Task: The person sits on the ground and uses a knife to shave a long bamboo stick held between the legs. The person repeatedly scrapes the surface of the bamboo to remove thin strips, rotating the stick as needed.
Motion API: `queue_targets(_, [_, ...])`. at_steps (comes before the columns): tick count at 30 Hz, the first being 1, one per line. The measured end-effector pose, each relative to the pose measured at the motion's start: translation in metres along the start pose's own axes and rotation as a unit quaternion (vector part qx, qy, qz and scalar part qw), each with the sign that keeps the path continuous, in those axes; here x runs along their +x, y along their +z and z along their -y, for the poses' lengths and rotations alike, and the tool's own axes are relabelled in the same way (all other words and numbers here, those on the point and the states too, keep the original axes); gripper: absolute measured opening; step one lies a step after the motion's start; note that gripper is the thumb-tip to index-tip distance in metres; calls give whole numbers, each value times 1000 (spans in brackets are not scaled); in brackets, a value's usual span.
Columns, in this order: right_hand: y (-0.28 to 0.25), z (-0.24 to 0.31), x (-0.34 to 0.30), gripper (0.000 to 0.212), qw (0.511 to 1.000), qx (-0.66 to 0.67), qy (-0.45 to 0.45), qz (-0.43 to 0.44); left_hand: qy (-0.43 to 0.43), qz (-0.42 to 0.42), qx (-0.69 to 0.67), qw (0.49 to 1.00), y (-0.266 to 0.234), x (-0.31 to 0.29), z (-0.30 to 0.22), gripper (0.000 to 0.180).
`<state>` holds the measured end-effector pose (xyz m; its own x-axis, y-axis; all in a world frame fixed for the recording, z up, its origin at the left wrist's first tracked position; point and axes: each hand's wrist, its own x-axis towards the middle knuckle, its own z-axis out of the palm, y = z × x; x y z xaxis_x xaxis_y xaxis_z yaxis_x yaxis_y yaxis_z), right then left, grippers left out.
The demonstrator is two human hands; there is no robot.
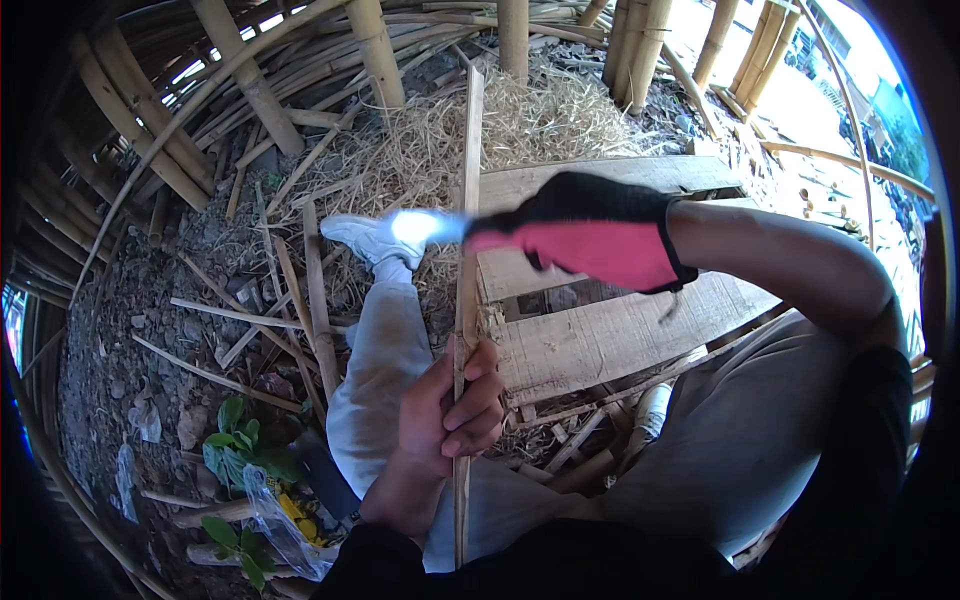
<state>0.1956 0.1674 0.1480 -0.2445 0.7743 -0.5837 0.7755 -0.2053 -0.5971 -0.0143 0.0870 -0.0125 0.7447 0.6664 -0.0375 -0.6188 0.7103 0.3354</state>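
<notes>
My bare left hand [452, 410] is wrapped round a long bamboo strip [471, 150], which stands nearly lengthwise in front of me, its lower end between my legs. In a black and pink glove, my right hand [590, 235] is closed on a bladed tool [425, 226] that crosses the strip above my left hand. Glare and motion smear the blade, so its exact shape and whether it touches the strip cannot be made out. Part of the handle is hidden inside the glove.
A low wooden plank bench [600, 345] stands to the right of the strip. Pale shavings [560, 110] are heaped beyond it. Loose bamboo pieces [318, 300] lie at the left, near a plastic bag [285, 525] and green leaves [232, 440]. Bamboo posts [376, 55] rise at the back.
</notes>
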Motion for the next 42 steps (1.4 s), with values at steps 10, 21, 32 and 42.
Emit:
queue_targets(10, [3, -14, 9, 69, 993, -42, -69, 86, 0, 11, 4, 1000, 2, 3, -3, 37])
queue_targets(21, [16, -13, -5, 41, 995, 70, -15, 69, 6, 6, -5, 1000, -3, 3, 0, 38])
queue_targets(32, [-2, -42, 37, 30, 628, -349, -603, -347, 6, -6, 50, 999, 1, 9, 8, 42])
queue_targets(42, [-19, -37, 15, 40, 614, -471, -509, -376, -33, 19, 56, 998, 17, 5, 25, 46])
